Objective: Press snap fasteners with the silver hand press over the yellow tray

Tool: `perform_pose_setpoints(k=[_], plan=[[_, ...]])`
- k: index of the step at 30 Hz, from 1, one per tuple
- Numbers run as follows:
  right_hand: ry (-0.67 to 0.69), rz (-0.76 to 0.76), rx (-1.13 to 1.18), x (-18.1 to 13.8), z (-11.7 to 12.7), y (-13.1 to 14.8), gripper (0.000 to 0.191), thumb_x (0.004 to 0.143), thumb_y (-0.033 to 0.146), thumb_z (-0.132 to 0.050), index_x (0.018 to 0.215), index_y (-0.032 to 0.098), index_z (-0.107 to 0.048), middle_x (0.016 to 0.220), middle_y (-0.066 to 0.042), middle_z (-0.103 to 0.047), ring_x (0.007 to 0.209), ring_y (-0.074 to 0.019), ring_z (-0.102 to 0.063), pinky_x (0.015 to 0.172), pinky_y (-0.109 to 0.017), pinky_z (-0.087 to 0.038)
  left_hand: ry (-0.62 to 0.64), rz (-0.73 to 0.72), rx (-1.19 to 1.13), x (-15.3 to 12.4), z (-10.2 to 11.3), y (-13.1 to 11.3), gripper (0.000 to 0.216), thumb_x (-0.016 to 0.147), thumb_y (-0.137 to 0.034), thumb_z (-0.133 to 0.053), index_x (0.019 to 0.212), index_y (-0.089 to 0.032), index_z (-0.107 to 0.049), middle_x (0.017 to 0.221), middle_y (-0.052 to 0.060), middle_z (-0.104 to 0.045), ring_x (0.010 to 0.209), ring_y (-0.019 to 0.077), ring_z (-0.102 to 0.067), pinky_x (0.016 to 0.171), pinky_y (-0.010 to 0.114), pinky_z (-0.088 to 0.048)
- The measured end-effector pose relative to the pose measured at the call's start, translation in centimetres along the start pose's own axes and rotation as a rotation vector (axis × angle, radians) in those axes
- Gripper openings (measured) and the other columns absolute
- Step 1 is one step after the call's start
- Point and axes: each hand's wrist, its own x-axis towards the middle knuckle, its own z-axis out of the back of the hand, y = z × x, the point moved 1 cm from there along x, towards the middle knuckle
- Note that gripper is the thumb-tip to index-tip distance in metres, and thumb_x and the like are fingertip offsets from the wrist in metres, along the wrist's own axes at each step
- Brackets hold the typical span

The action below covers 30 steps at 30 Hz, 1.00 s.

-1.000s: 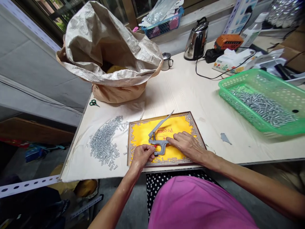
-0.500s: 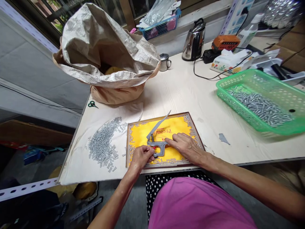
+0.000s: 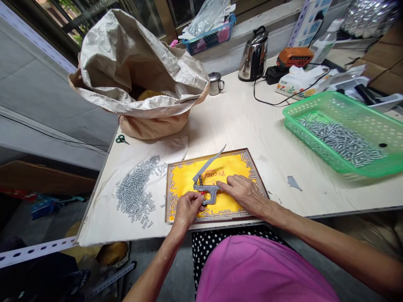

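Observation:
A grey hand tool point(image 3: 210, 197) with a looped frame, a small spring and a raised lever sits over a shallow tray point(image 3: 168, 193) with a yellow bottom. Close to the tool's lower left, my left hand point(image 3: 187, 208) is closed in a pinch beside a small red part; what its fingertips hold is too small to name. My right hand point(image 3: 245, 193) grips the tool's right end, index finger stretched along it and the other fingers curled. Its thumb is hidden. Small metal pins point(image 3: 209, 214) lie scattered along the tray's edges.
Left of the tray, a heap of metal pins point(image 3: 134, 193) lies on a white cloth, near green scissors point(image 3: 121, 139). Behind stands a large open woven sack point(image 3: 154, 123). A green basket point(image 3: 330, 161) of pins is at right; a kettle point(image 3: 253, 56) and metal mug point(image 3: 215, 84) stand farther back.
The view has shifted slightly. Both hands stay at the tool in almost the same pose; the red part beside my left fingertips shows a little more clearly.

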Motion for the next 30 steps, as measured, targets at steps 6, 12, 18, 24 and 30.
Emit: perform_pose_setpoints(k=[6,12,18,24,30], plan=[[0.051,0.033,0.017,0.0,-0.6,-0.4,0.024,0.100,0.017,-0.043,0.116,0.019,-0.060,0.082,-0.003,-0.058,0.074,-0.0173,-0.048,0.070,-0.032,-0.028,0.016,0.049,0.100,-0.2,0.2,-0.4,0.011,0.081,-0.025,-0.067,0.077,-0.014,-0.067,0.050,-0.001,-0.064,0.047,0.0116,-0.061,0.050,0.019,-0.043],[0.081,0.025,0.036,-0.1,-1.0,-0.5,0.022,0.100,0.018,-0.043,0.114,0.020,-0.060,0.085,-0.003,-0.060,0.076,-0.0169,-0.049,0.072,-0.033,-0.027,0.066,0.114,0.180,0.0,0.2,-1.0,0.016,0.083,-0.022,-0.063,0.069,-0.015,-0.066,0.047,-0.001,-0.063,0.042,0.0104,-0.056,0.047,0.019,-0.041],[0.104,0.027,0.039,0.0,-0.8,-0.4,0.022,0.099,0.017,-0.045,0.114,0.020,-0.061,0.087,-0.003,-0.060,0.078,-0.0174,-0.050,0.074,-0.033,-0.028,0.080,0.086,0.193,-0.1,0.1,-1.0,0.017,0.083,-0.023,-0.062,0.068,-0.015,-0.064,0.046,-0.001,-0.063,0.042,0.0103,-0.055,0.047,0.019,-0.040],[0.213,-0.010,0.070,0.5,0.2,-0.8,0.017,0.096,0.031,-0.054,0.104,0.024,-0.067,0.103,-0.007,-0.064,0.093,-0.0223,-0.053,0.081,-0.037,-0.034,0.097,0.064,0.193,-0.2,0.0,-0.7,0.024,0.080,-0.028,-0.063,0.059,-0.016,-0.060,0.044,-0.001,-0.061,0.040,0.0104,-0.054,0.047,0.020,-0.040],[0.245,0.019,0.042,2.3,0.4,-3.2,0.080,0.074,0.057,-0.075,0.139,0.017,-0.049,0.151,-0.020,-0.038,0.134,-0.0403,-0.035,0.103,-0.057,-0.031,0.097,0.067,0.186,-0.1,0.1,-0.7,0.021,0.079,-0.027,-0.064,0.061,-0.016,-0.061,0.043,-0.001,-0.061,0.040,0.0106,-0.054,0.048,0.021,-0.041]])
